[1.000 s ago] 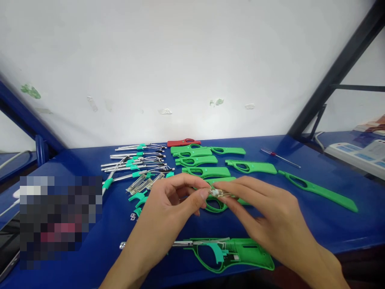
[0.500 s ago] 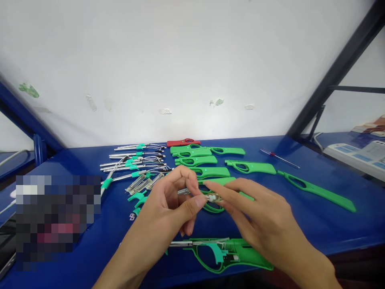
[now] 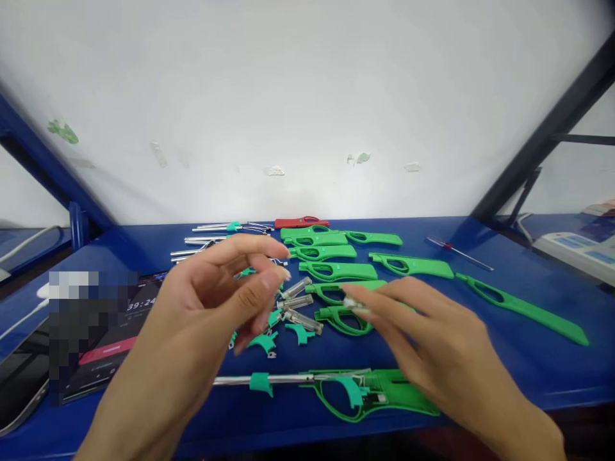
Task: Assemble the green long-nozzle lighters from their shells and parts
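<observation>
My right hand (image 3: 432, 346) hovers over the blue bench (image 3: 504, 358), its fingertips pinching a small whitish part (image 3: 354, 305). My left hand (image 3: 211, 307) is raised to the left of it, thumb and index finger apart with nothing visible between them, slightly blurred. Below both hands lies a half-assembled green lighter body (image 3: 379, 397) with a metal tube (image 3: 235, 380) and a teal collar. Small clear cylinders (image 3: 298, 301) and teal triggers (image 3: 262, 344) lie between my hands.
Rows of green handle shells (image 3: 331, 254) and one red shell (image 3: 300, 222) lie further back, with a long green shell (image 3: 523, 309) at the right. Metal tubes with teal collars (image 3: 216, 228) lie back left. A screwdriver (image 3: 456, 252), a phone (image 3: 110, 333) and a power strip (image 3: 576, 250) are nearby.
My hands have separated: the left let go and moved left and up, while the right keeps the small part. The view shifted, showing more of the front lighter's tube.
</observation>
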Demonstrator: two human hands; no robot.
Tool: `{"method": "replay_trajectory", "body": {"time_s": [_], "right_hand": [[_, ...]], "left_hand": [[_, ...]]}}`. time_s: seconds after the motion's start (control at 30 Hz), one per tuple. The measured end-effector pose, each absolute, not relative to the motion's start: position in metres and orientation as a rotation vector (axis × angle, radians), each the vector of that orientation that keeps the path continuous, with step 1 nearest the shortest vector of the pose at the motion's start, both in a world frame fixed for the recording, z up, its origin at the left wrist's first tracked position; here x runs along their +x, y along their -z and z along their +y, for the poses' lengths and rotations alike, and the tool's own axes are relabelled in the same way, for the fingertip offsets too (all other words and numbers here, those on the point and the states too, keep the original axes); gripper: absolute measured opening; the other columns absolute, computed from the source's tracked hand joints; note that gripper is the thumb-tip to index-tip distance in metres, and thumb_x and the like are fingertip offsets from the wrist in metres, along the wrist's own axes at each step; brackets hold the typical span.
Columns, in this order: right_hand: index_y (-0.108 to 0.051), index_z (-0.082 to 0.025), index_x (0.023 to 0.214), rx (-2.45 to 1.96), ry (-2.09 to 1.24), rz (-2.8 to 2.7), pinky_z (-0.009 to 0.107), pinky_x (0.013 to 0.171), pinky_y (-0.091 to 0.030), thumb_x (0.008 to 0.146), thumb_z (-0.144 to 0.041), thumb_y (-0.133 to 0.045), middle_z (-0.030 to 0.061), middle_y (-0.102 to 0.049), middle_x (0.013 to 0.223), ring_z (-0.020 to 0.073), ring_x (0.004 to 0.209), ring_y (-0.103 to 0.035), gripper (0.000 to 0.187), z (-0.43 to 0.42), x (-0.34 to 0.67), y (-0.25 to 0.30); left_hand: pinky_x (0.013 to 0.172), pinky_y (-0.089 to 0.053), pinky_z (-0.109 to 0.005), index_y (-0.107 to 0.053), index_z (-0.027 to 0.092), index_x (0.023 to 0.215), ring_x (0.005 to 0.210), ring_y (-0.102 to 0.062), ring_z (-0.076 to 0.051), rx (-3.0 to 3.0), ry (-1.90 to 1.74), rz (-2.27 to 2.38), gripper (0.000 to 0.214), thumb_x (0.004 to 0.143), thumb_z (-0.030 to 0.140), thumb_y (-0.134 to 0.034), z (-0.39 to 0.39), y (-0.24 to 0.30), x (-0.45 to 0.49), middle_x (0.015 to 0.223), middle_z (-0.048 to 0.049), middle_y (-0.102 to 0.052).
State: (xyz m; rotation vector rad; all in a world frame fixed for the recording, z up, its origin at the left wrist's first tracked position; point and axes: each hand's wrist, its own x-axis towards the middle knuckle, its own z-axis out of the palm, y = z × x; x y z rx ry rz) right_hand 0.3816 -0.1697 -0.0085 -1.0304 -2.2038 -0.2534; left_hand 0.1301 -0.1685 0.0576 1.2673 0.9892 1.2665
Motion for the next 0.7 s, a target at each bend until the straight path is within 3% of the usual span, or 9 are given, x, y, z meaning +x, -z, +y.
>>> {"method": "replay_trajectory", "body": {"time_s": [0.1,0.27,0.4,0.53,0.7], "right_hand": [[-0.07,-0.025,0.139,-1.054,0.264,-2.117,0.032,0.081,-0.053,0.109,-0.015,-0.064,0.0002,-0.076,0.099,0.0166,0.083,-0.07,0.032,-0.169,0.384,0.004],[-0.067,-0.027,0.136,-1.02,-0.012,-2.098,0.026,0.08,-0.056,0.112,-0.017,-0.059,-0.0008,-0.079,0.108,0.0146,0.09,-0.075,0.027,-0.172,0.375,0.001],[-0.066,-0.028,0.135,-1.018,-0.064,-2.084,0.026,0.068,-0.055,0.115,-0.021,-0.051,-0.0006,-0.07,0.093,0.0155,0.077,-0.066,0.025,-0.177,0.375,-0.006],[-0.066,-0.027,0.132,-1.005,-0.069,-2.051,0.027,0.071,-0.056,0.116,-0.022,-0.048,0.0001,-0.067,0.092,0.0159,0.078,-0.065,0.025,-0.177,0.379,-0.01],[-0.064,-0.028,0.132,-0.974,-0.112,-2.082,0.026,0.071,-0.053,0.117,-0.022,-0.048,-0.0015,-0.069,0.097,0.0136,0.082,-0.066,0.023,-0.177,0.379,-0.009]], "left_hand": [[0.047,-0.04,-0.01,-0.082,0.027,0.102,0.053,-0.052,-0.006,1.304,-1.263,1.064,0.023,0.088,0.042,-0.092,-0.155,-0.052,0.119,0.059,0.006,-0.062],[0.046,-0.045,-0.015,-0.083,0.024,0.096,0.051,-0.06,-0.009,1.359,-1.163,0.984,0.018,0.092,0.041,-0.087,-0.156,-0.044,0.143,0.063,0.0015,-0.073],[0.045,-0.043,-0.015,-0.082,0.02,0.09,0.049,-0.056,-0.008,1.3,-1.157,0.96,0.021,0.088,0.04,-0.09,-0.157,-0.037,0.162,0.061,0.0011,-0.071],[0.044,-0.042,-0.015,-0.081,0.021,0.092,0.05,-0.058,-0.008,1.308,-1.078,0.91,0.026,0.088,0.044,-0.091,-0.155,-0.032,0.166,0.061,0.001,-0.071],[0.043,-0.041,-0.014,-0.074,0.022,0.09,0.055,-0.061,-0.008,1.195,-1.096,0.897,0.029,0.082,0.037,-0.097,-0.158,-0.032,0.171,0.069,0.0043,-0.068]]}}
